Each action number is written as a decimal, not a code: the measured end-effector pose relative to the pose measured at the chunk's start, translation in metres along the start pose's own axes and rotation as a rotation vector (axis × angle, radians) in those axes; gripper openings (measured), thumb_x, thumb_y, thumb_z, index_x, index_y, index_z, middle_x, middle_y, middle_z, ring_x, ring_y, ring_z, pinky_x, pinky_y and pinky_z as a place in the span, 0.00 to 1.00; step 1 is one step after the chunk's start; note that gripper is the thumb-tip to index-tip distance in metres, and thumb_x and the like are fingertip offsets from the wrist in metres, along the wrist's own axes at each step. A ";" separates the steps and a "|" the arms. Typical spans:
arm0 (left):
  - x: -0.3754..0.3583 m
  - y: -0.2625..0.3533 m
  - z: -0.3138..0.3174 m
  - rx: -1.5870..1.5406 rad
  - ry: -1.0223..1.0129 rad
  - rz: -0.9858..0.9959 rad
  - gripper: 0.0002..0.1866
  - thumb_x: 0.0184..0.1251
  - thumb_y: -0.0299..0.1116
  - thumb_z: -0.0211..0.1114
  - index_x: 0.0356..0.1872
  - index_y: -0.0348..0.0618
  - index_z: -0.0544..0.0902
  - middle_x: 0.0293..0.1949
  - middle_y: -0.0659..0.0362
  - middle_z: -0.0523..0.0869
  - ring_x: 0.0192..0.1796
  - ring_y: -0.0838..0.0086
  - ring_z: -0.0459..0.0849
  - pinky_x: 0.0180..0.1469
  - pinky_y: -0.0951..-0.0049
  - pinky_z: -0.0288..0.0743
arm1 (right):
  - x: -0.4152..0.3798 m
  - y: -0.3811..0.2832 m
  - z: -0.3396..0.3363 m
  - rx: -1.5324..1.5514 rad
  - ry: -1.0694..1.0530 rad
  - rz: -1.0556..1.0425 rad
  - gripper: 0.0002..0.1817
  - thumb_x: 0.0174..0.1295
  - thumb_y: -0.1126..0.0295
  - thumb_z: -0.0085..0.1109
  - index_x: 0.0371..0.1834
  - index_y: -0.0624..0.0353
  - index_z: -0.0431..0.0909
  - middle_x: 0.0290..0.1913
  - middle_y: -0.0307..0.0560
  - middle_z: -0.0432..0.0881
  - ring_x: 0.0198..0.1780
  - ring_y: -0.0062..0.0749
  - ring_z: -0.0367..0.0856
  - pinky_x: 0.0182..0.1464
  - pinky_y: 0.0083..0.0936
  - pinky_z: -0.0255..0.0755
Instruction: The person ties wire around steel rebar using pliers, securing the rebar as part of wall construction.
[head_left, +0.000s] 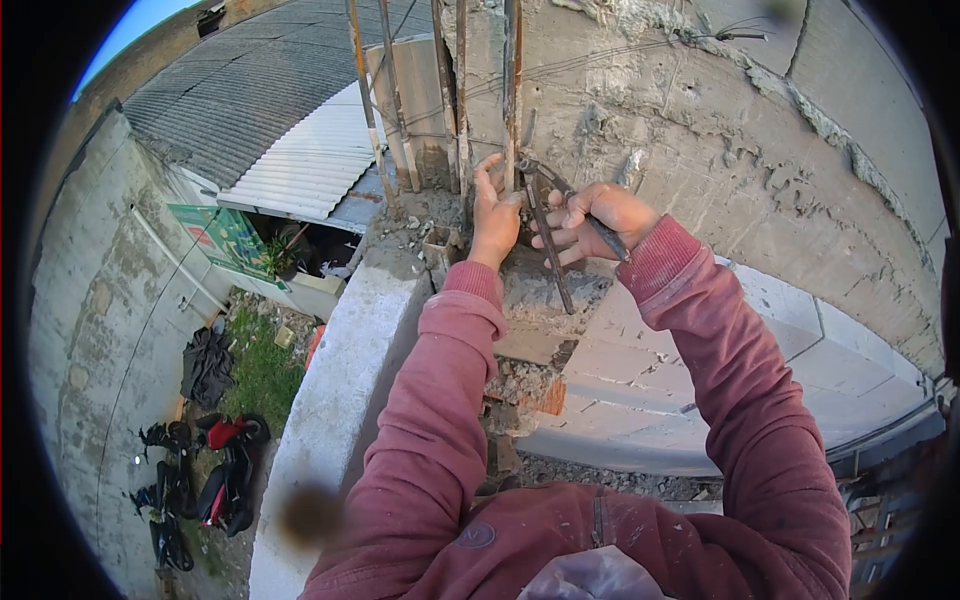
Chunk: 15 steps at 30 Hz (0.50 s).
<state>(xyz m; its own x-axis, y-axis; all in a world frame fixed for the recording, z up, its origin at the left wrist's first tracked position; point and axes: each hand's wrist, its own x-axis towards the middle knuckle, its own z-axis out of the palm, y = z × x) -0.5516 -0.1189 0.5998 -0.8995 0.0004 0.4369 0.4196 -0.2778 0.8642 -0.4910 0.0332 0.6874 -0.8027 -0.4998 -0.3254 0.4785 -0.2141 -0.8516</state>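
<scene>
My right hand is closed around a pair of pincers, with some fingers between its spread handles. The dark head of the pincers sits against an upright rusty rebar. On the other side of that bar is my left hand, its fingers and thumb curled at the rebar's lower part. Any wire between its fingertips is too small to make out. More upright rebars rise just to the left, from a rough concrete base.
A rough mortared wall stands ahead and to the right. Below it are pale blocks. On the left runs a white-topped ledge, with a drop to a yard holding motorcycles. A corrugated roof lies beyond.
</scene>
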 end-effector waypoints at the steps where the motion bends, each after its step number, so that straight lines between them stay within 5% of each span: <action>1: 0.001 -0.002 -0.001 -0.019 -0.003 -0.004 0.33 0.54 0.12 0.52 0.62 0.45 0.56 0.57 0.48 0.72 0.58 0.66 0.73 0.58 0.68 0.68 | 0.001 -0.003 -0.002 0.020 -0.012 -0.004 0.15 0.48 0.84 0.45 0.40 0.58 0.64 0.41 0.57 0.70 0.48 0.57 0.72 0.54 0.66 0.62; 6: 0.000 -0.004 -0.001 0.064 -0.010 0.074 0.33 0.54 0.14 0.54 0.63 0.44 0.57 0.52 0.53 0.75 0.50 0.71 0.74 0.54 0.69 0.69 | 0.004 -0.016 -0.008 -0.038 -0.082 0.069 0.15 0.48 0.83 0.46 0.41 0.59 0.63 0.41 0.58 0.70 0.49 0.59 0.72 0.54 0.68 0.62; 15: 0.003 -0.005 0.000 0.097 -0.026 0.081 0.37 0.49 0.14 0.63 0.61 0.42 0.57 0.57 0.50 0.71 0.58 0.67 0.73 0.58 0.69 0.69 | 0.000 -0.029 -0.010 -0.104 -0.058 0.097 0.17 0.45 0.82 0.48 0.41 0.60 0.64 0.44 0.62 0.71 0.52 0.62 0.71 0.52 0.71 0.64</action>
<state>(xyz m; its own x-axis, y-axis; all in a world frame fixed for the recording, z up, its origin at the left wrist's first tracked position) -0.5560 -0.1180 0.5967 -0.8594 0.0068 0.5112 0.5014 -0.1842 0.8454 -0.5091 0.0482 0.7081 -0.7314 -0.5619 -0.3864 0.5109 -0.0762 -0.8563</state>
